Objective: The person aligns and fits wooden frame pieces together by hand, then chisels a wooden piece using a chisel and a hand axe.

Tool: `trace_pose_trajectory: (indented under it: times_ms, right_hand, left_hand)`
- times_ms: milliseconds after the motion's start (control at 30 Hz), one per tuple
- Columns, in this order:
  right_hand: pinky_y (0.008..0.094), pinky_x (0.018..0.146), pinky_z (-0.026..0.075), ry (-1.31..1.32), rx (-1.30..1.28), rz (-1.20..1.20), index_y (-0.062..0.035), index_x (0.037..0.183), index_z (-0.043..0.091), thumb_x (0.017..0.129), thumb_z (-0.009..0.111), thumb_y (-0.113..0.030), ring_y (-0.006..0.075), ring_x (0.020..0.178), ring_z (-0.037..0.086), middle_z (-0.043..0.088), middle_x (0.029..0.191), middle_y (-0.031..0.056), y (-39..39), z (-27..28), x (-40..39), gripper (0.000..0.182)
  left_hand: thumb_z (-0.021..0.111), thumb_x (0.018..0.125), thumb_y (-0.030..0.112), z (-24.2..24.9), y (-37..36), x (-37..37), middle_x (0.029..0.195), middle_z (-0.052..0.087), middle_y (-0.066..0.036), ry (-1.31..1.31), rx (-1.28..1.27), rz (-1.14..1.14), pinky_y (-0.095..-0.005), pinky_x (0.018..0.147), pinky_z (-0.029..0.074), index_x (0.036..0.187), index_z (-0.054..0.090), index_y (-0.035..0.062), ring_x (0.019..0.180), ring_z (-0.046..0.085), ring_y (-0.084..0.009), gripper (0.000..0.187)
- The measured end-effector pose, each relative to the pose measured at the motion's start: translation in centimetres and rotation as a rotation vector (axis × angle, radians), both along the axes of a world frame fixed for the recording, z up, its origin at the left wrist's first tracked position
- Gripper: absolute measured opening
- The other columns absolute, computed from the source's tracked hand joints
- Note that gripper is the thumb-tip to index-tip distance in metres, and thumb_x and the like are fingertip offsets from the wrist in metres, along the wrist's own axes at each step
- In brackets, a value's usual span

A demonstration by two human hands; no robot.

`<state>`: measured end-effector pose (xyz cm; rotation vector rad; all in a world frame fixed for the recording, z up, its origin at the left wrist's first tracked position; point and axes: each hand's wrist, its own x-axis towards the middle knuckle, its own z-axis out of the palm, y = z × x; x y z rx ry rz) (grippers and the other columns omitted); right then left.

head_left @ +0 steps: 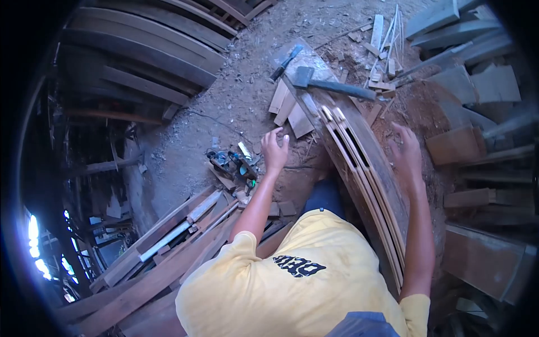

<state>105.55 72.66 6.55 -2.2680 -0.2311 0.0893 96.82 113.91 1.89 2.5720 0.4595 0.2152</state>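
Observation:
A long wooden plank bench runs from beside my body to the far end. Lying along it are narrow wooden pieces, with dark slots near their far ends. A mallet rests across the bench beyond them, and next to it a chisel-like tool lies at the bench's left edge. My left hand is in the air left of the bench, fingers apart and holding nothing. On the other side, my right hand hovers near the bench's right edge, its fingers spread and slightly curled, also with nothing in it.
Short wood blocks lie on the ground left of the bench. A dark power tool sits near stacked boards at the left. More boards are piled at upper left, and lumber lines the right side.

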Motion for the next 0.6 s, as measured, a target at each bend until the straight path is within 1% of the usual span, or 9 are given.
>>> trace_pose_trajectory:
  times_ms: [100,200,233,300,367,433,500,567,600]
  right_hand:
    - [0.0477,0.110,0.043,-0.058,-0.241,0.080,-0.0101,0.140,0.058,0.081,0.072,-0.005,0.0346,0.131,0.055,0.061,0.134,0.0149,6.5,-6.0,8.3,0.061]
    - [0.0521,0.112,0.040,-0.045,-0.479,0.192,-0.0111,0.140,0.057,0.078,0.072,-0.006,0.0323,0.134,0.053,0.061,0.136,0.0135,12.3,-10.6,14.6,0.063]
    - [0.0533,0.112,0.039,-0.041,-0.556,0.246,-0.0109,0.138,0.058,0.079,0.071,-0.007,0.0318,0.134,0.054,0.062,0.135,0.0136,13.6,-12.2,16.4,0.061]
    - [0.0540,0.106,0.042,0.088,-0.667,0.309,-0.0186,0.137,0.060,0.087,0.062,-0.012,0.0309,0.121,0.064,0.069,0.124,0.0123,15.9,-14.2,18.6,0.051]
    - [0.0531,0.102,0.045,0.121,-0.688,0.338,-0.0201,0.133,0.064,0.085,0.062,-0.013,0.0314,0.115,0.068,0.072,0.118,0.0123,17.0,-15.3,19.5,0.048]
    - [0.0508,0.094,0.050,0.134,-0.658,0.330,-0.0214,0.122,0.070,0.081,0.063,-0.014,0.0325,0.102,0.072,0.075,0.105,0.0128,17.2,-13.8,19.3,0.042]
    - [0.0471,0.085,0.055,0.107,-0.635,0.243,-0.0191,0.105,0.075,0.074,0.066,-0.015,0.0334,0.091,0.074,0.076,0.093,0.0138,17.4,-9.1,19.2,0.033]
    - [0.0464,0.082,0.060,0.131,-0.692,0.071,-0.0187,0.093,0.078,0.071,0.069,-0.016,0.0348,0.089,0.075,0.076,0.089,0.0136,16.1,-4.1,17.4,0.024]
    - [0.0464,0.081,0.061,0.132,-0.659,-0.009,-0.0193,0.093,0.078,0.071,0.069,-0.016,0.0349,0.087,0.075,0.076,0.088,0.0129,14.4,-2.0,15.4,0.024]
  left_hand:
    - [0.072,0.093,0.031,-5.5,6.8,8.3,0.123,0.061,-0.021,-0.045,0.056,-0.031,-0.0526,0.103,0.043,0.131,0.060,0.0066,0.119,0.055,-0.0433,0.047]
    - [0.072,0.091,0.034,-7.1,11.7,17.6,0.124,0.059,-0.025,-0.105,0.107,-0.091,-0.0539,0.103,0.045,0.136,0.057,0.0055,0.120,0.055,-0.0453,0.055]
    - [0.072,0.091,0.035,-6.0,12.7,20.5,0.129,0.059,-0.025,-0.047,0.123,-0.107,-0.0525,0.106,0.044,0.139,0.055,0.0055,0.123,0.055,-0.0454,0.058]
    - [0.073,0.091,0.036,-7.4,15.4,25.2,0.134,0.059,-0.026,-0.053,0.085,-0.155,-0.0507,0.108,0.044,0.140,0.054,0.0050,0.127,0.054,-0.0448,0.061]
    - [0.073,0.091,0.037,-9.1,16.8,28.4,0.135,0.059,-0.027,0.027,0.100,-0.157,-0.0504,0.108,0.044,0.140,0.054,0.0050,0.128,0.055,-0.0447,0.062]
    - [0.072,0.091,0.039,-10.5,17.7,29.4,0.136,0.059,-0.028,0.085,0.111,-0.190,-0.0502,0.108,0.045,0.141,0.054,0.0049,0.129,0.055,-0.0445,0.063]
    - [0.072,0.093,0.042,-12.9,18.5,30.8,0.135,0.062,-0.028,0.275,-0.090,-0.154,-0.0495,0.106,0.046,0.143,0.053,0.0053,0.127,0.058,-0.0446,0.065]
    - [0.071,0.094,0.045,-12.6,17.2,30.4,0.135,0.064,-0.027,0.272,-0.091,-0.209,-0.0480,0.106,0.047,0.144,0.053,0.0032,0.128,0.060,-0.0422,0.068]
    - [0.071,0.094,0.044,-13.8,17.6,30.4,0.134,0.065,-0.025,0.281,-0.150,-0.286,-0.0474,0.106,0.047,0.141,0.056,0.0016,0.127,0.061,-0.0398,0.065]
